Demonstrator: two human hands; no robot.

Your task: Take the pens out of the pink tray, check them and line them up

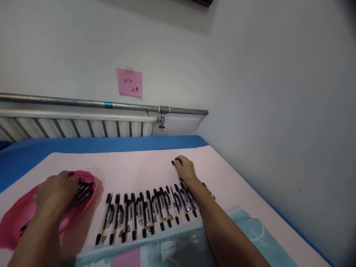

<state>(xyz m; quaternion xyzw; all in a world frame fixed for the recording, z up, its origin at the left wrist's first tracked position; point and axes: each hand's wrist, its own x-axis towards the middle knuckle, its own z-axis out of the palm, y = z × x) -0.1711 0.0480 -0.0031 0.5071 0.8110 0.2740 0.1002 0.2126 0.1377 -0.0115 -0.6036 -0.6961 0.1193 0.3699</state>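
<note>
My left hand [57,188] reaches into a pink basin [16,220] at the left, beside a bunch of black pens [82,193]. Its fingers are blurred and partly hidden, so their grip is unclear. My right hand [185,170] is at the far side of the pink sheet, fingers curled in a pinch around a black-ended pen piece [173,163]; most of that piece is hidden. Between my arms lies a row of clear pens with black ends [134,215]. Short clear-and-black pieces [119,216] and small shiny bits [104,239] are set among them.
The pale pink sheet [133,163] covers a blue surface [111,144]. A light blue printed sheet [244,226] lies at the near edge. Behind run a metal pipe [133,106] and a radiator [80,128]; a wall [267,111] stands at the right. A pink note [129,82] is taped up.
</note>
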